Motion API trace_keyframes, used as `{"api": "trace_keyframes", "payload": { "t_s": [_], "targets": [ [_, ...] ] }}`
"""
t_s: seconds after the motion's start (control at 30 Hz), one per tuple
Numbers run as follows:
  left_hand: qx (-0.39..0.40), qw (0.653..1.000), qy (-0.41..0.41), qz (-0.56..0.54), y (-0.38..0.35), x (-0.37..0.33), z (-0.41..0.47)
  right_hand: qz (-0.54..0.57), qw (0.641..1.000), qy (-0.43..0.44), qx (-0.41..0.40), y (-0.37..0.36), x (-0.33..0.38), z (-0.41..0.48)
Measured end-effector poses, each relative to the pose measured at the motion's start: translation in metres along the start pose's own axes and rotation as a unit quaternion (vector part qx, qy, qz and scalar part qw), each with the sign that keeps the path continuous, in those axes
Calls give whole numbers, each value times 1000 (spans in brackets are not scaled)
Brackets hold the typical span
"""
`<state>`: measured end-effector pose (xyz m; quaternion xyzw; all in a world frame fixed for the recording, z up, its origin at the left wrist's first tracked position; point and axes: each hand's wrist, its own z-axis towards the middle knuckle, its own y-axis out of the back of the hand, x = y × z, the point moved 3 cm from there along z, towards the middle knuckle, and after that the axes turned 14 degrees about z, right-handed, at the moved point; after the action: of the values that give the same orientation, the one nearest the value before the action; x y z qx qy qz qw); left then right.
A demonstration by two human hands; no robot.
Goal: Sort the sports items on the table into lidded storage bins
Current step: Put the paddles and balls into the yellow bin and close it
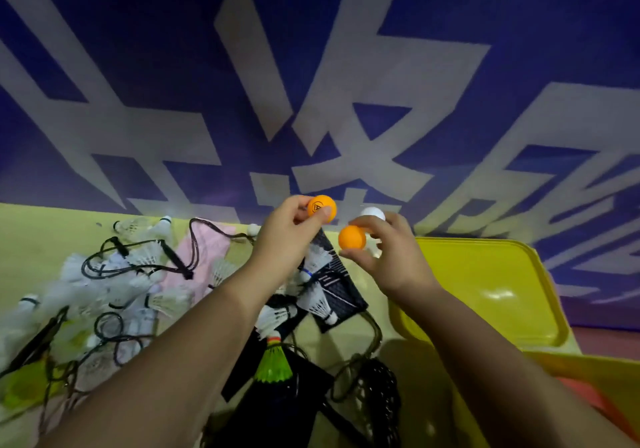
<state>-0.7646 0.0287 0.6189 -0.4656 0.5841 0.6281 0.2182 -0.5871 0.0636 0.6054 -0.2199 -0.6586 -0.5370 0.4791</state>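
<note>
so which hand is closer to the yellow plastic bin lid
Right. The right hand sits just beside the left edge of the yellow plastic bin lid; the left hand is farther left, above the white feather shuttlecocks.

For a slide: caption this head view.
Left hand pinches logo orange ball; right hand holds plain orange ball and white ball.

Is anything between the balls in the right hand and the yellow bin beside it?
Nothing visible: the right hand holds an orange ball and a white ball in open air, just left of the yellow bin.
</note>
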Motion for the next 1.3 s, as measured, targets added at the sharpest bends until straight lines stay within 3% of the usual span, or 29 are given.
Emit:
{"api": "trace_keyframes", "payload": {
  "t_s": [0.23,0.43,0.57,0.67,0.83,0.9,1.0,1.1,1.2,1.3],
  "targets": [
    [133,989,-35,-51,-99,-103,-108,-23,997,-21,-69,151,-21,-144],
    [273,956,-70,87,-227,-139,-171,-48,987,-144,-53,255,-101,-246],
    [358,903,-71,228,-305,-131,-210,-109,966,-224,67,274,-164,-280],
    [399,859,-66,314,-347,-120,-237,-169,922,-269,221,269,-195,-297],
    [482,768,-23,422,-374,-102,-266,-263,828,-326,373,262,-224,-316],
    [490,751,-12,443,-375,-97,-271,-264,819,-316,399,264,-228,-319],
    [462,784,22,413,-369,-102,-268,-237,829,-303,405,273,-217,-311],
    [364,868,31,336,-356,-119,-248,-210,893,-220,330,283,-193,-284],
    [229,945,41,230,-329,-148,-214,-87,959,-154,222,295,-161,-249],
    [131,977,36,167,-299,-176,-175,95,973,-138,161,301,-131,-214]
  ]
}}
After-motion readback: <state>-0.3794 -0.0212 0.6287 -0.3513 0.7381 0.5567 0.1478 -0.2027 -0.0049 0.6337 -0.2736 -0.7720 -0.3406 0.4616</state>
